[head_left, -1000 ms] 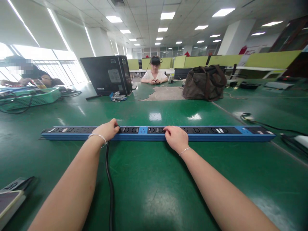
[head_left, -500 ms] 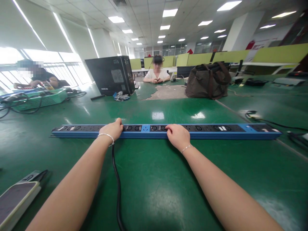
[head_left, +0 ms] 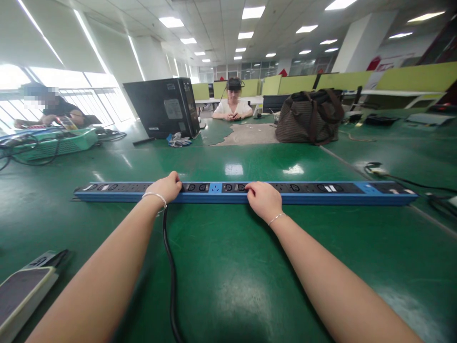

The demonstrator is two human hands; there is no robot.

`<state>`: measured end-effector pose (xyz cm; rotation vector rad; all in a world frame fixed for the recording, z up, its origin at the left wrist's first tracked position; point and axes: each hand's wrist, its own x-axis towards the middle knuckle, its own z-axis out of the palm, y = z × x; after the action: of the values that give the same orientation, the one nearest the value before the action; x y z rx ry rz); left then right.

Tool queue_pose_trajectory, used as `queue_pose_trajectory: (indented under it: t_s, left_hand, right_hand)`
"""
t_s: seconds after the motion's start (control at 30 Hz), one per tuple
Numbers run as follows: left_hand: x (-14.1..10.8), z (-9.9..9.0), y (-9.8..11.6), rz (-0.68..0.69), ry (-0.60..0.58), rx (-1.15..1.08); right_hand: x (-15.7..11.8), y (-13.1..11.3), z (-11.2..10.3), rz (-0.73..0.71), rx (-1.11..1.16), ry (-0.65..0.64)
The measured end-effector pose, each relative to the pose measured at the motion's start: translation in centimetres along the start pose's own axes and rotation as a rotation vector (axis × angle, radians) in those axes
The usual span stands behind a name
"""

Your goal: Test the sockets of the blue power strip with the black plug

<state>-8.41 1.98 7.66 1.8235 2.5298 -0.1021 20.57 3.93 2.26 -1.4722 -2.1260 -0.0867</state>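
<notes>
A long blue power strip (head_left: 328,200) with black socket panels lies crosswise on the green table. My left hand (head_left: 166,187) is closed at its left half. A thick black cable (head_left: 172,281) runs up from the table's front edge and disappears under that hand. The cable's end is hidden in my fingers, pressed against the row of sockets. Right of the strip's middle, past the light-blue socket (head_left: 215,187), my right hand (head_left: 264,199) grips the strip with curled fingers, its fingertips on the socket face.
At the back are a black computer case (head_left: 160,109), gloves (head_left: 178,140) and a brown bag (head_left: 309,116). A green basket (head_left: 60,145) with cables is at left. A white-edged device (head_left: 24,295) lies front left. One person (head_left: 233,108) sits opposite, another (head_left: 59,107) far left.
The view has tilted slightly, and my left hand with the cable appears a little further left and up. My right hand stays in place on the power strip.
</notes>
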Motion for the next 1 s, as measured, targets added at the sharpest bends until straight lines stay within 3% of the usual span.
queue_pose_trajectory:
  t_s: [0.23,0.53,0.77,1.0]
  left_hand:
    - [-1.9,0.2,1.1,-0.025,0.051,0.027]
    - [-0.7,1.0,0.0,-0.065,0.097,-0.168]
    - [-1.2,1.8,0.5,-0.158,0.157,-0.262]
    - [-1.0,2.2,0.3,-0.144,0.186,-0.290]
  right_hand:
    - [0.0,0.0,-0.1,-0.001,-0.001,-0.006]
    - [0.1,0.0,0.0,-0.006,-0.003,-0.007]
    - [0.1,0.1,0.0,-0.004,0.006,-0.007]
    - [0.0,0.1,0.1,-0.005,0.005,0.003]
